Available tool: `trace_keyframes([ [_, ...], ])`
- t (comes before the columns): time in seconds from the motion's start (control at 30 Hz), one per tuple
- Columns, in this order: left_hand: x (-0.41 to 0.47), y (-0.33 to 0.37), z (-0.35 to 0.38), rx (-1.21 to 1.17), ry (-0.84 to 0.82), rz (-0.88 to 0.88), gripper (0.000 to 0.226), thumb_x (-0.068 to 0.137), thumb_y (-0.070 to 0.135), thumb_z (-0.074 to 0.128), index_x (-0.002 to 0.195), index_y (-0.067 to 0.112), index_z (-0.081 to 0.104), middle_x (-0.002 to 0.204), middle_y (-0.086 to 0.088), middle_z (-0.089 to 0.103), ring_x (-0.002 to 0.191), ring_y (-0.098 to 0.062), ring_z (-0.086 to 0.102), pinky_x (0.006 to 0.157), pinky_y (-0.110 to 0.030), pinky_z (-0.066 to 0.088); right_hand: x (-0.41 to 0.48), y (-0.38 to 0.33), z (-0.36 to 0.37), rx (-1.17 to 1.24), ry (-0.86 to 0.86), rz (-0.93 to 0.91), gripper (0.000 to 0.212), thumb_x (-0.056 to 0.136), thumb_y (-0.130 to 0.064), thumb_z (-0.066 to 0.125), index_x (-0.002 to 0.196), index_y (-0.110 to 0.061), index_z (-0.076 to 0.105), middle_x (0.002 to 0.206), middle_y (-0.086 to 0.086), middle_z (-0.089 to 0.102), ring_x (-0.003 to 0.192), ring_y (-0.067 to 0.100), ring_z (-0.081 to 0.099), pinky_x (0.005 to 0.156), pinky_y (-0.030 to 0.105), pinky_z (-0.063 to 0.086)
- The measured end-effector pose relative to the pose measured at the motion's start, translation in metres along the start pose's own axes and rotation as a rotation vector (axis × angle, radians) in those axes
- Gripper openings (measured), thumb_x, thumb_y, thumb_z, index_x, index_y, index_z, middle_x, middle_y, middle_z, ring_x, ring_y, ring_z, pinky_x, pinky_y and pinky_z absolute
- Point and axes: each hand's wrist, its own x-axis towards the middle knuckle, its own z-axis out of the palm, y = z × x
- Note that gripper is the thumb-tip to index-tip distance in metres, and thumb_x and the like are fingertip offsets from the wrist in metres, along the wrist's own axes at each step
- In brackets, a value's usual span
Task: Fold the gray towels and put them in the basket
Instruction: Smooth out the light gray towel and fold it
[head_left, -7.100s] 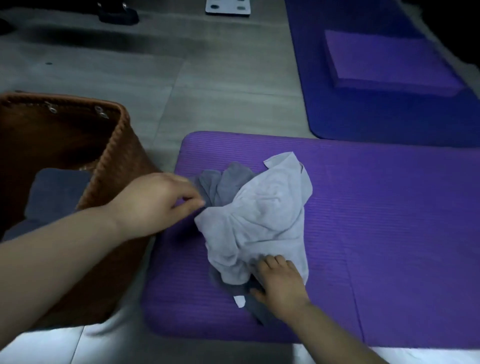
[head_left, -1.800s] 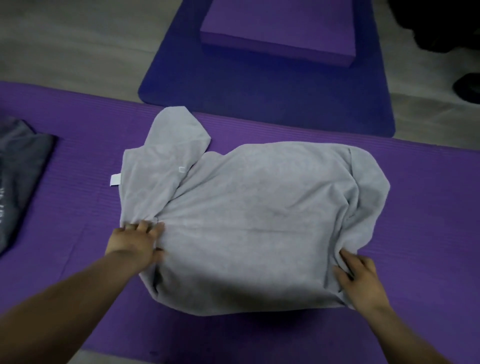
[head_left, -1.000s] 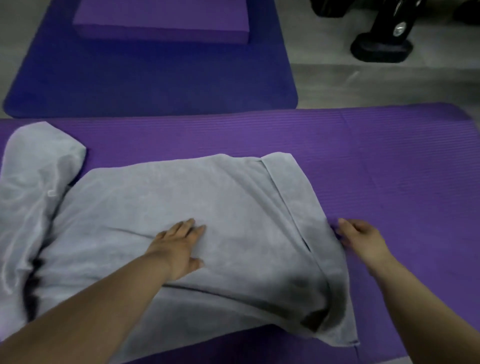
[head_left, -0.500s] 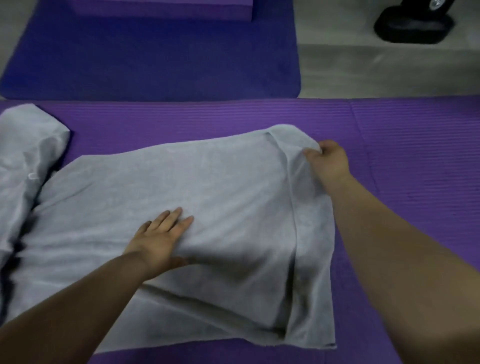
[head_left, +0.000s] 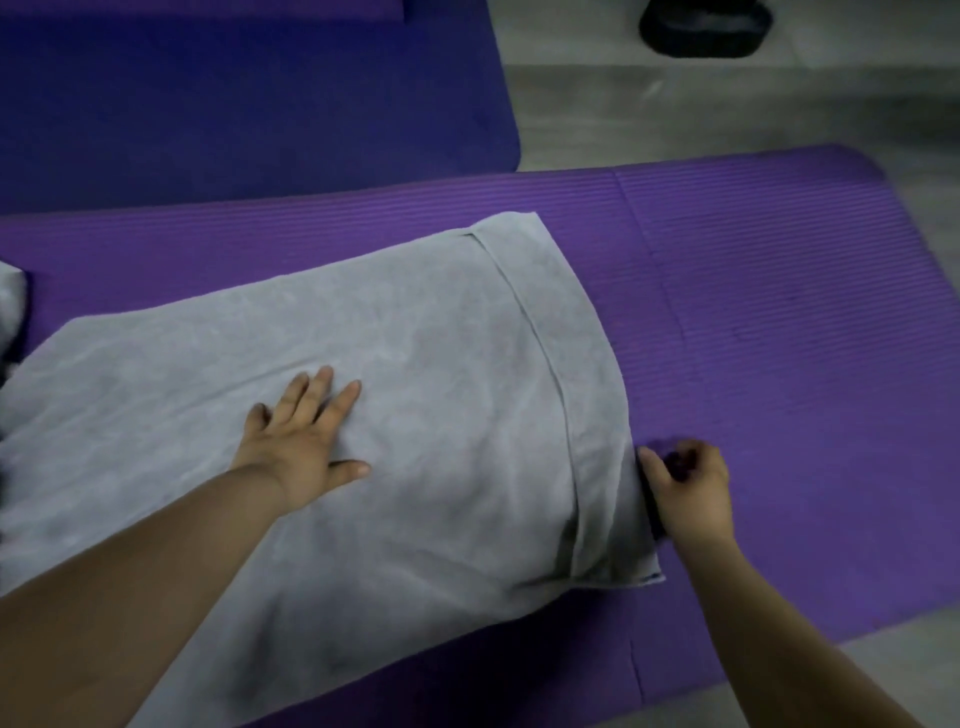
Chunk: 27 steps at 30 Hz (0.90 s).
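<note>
Towel (head_left: 441, 364), gray, lies spread on the purple mat (head_left: 779, 312) mid-frame, pinned by the flat, splayed left hand (head_left: 306, 436), likely so it cannot slide, while the right hand (head_left: 691, 488) curls at its folded right edge, whether pinching it cannot be told.

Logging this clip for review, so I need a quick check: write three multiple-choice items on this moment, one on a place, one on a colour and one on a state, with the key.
1. Where is the left hand? A on the light gray terry towel; B on the bare floor; C raised in the air.
2. What colour is the ribbed foam mat under the towel? A green; B purple; C red.
3. How does the towel lie? A rolled up; B bunched in a heap; C spread out flat.
Key: 1 A, palm and straight fingers rest on the cloth. 2 B, purple shows around the towel. 3 C, it lies broad and smooth on the mat.
</note>
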Motion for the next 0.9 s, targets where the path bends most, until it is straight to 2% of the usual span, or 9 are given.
trace_keyframes([
  [0.1, -0.004, -0.001, 0.006, -0.016, 0.021, 0.012, 0.088, 0.085, 0.062, 0.038, 0.142, 0.029, -0.020, 0.152, 0.001, -0.026, 0.142, -0.019, -0.019, 0.116, -0.042, 0.002, -0.018, 0.021, -0.003, -0.039, -0.120, 0.051, 0.025, 0.079, -0.017, 0.069, 0.083, -0.012, 0.046, 0.095, 0.019, 0.059, 0.091, 0.029, 0.056, 0.077, 0.034, 0.039],
  [0.23, -0.016, 0.003, 0.015, 0.010, -0.002, 0.034, 0.093, 0.082, 0.064, 0.042, 0.142, 0.029, -0.020, 0.152, -0.001, -0.026, 0.142, -0.021, -0.019, 0.116, -0.043, 0.001, -0.030, 0.024, -0.009, -0.371, -0.358, -0.041, 0.038, 0.082, -0.014, 0.062, 0.059, -0.024, 0.034, 0.068, 0.005, 0.049, 0.076, 0.017, 0.048, 0.065, 0.028, 0.033],
  [0.33, -0.028, 0.001, 0.023, 0.069, -0.009, 0.046, 0.094, 0.081, 0.064, 0.044, 0.142, 0.030, -0.020, 0.152, 0.000, -0.026, 0.142, -0.021, -0.017, 0.116, -0.043, 0.004, -0.033, 0.019, -0.024, -0.588, -0.483, -0.043, 0.032, 0.084, -0.019, 0.059, 0.060, -0.025, 0.037, 0.082, 0.009, 0.058, 0.084, 0.017, 0.054, 0.071, 0.030, 0.039],
  [0.4, -0.035, -0.003, 0.027, 0.058, 0.009, 0.031, 0.092, 0.082, 0.063, 0.042, 0.142, 0.030, -0.020, 0.152, 0.000, -0.025, 0.143, -0.020, -0.016, 0.116, -0.042, 0.003, -0.036, 0.004, -0.032, -0.595, -0.378, -0.070, 0.007, 0.085, -0.021, 0.058, 0.081, -0.019, 0.052, 0.107, 0.013, 0.060, 0.099, 0.026, 0.059, 0.074, 0.030, 0.040],
  [0.43, -0.038, -0.005, 0.029, 0.041, 0.020, 0.025, 0.091, 0.083, 0.063, 0.040, 0.142, 0.030, -0.021, 0.152, 0.001, -0.025, 0.143, -0.020, -0.017, 0.117, -0.041, 0.002, -0.037, -0.007, -0.032, -0.536, -0.260, -0.106, 0.014, 0.085, -0.020, 0.058, 0.097, -0.012, 0.056, 0.114, 0.015, 0.057, 0.103, 0.030, 0.057, 0.077, 0.032, 0.041],
  [0.5, -0.044, -0.006, 0.033, 0.038, 0.024, 0.039, 0.088, 0.086, 0.060, 0.038, 0.141, 0.029, -0.022, 0.152, 0.001, -0.026, 0.142, -0.019, -0.017, 0.117, -0.038, -0.002, -0.038, -0.031, -0.019, -0.395, -0.071, -0.253, 0.028, 0.085, -0.015, 0.056, 0.109, -0.002, 0.054, 0.115, 0.019, 0.056, 0.103, 0.034, 0.055, 0.079, 0.035, 0.042],
  [0.63, -0.052, -0.004, 0.040, 0.043, -0.028, 0.065, 0.086, 0.088, 0.056, 0.038, 0.142, 0.025, -0.021, 0.152, -0.002, -0.026, 0.142, -0.019, -0.019, 0.116, -0.036, -0.007, -0.029, -0.075, 0.031, -0.510, -0.194, -0.465, 0.032, 0.091, -0.019, 0.046, 0.119, -0.002, 0.048, 0.121, 0.015, 0.053, 0.109, 0.032, 0.052, 0.084, 0.036, 0.043],
  [0.8, -0.052, -0.006, 0.041, 0.001, -0.027, 0.073, 0.082, 0.090, 0.055, 0.036, 0.143, 0.026, -0.019, 0.152, -0.001, -0.025, 0.142, -0.018, -0.018, 0.116, -0.035, -0.008, 0.000, -0.095, 0.050, -0.606, -0.177, -0.331, 0.029, 0.093, -0.012, 0.039, 0.119, 0.001, 0.045, 0.125, 0.018, 0.052, 0.113, 0.035, 0.052, 0.088, 0.036, 0.042],
  [0.9, -0.053, -0.007, 0.043, -0.011, 0.021, 0.077, 0.081, 0.089, 0.058, 0.033, 0.143, 0.026, -0.019, 0.153, -0.002, -0.024, 0.142, -0.018, -0.018, 0.116, -0.034, -0.009, 0.006, -0.098, 0.049, -0.629, -0.200, -0.330, 0.028, 0.092, -0.016, 0.043, 0.114, 0.000, 0.050, 0.118, 0.017, 0.058, 0.110, 0.033, 0.055, 0.083, 0.031, 0.043],
])
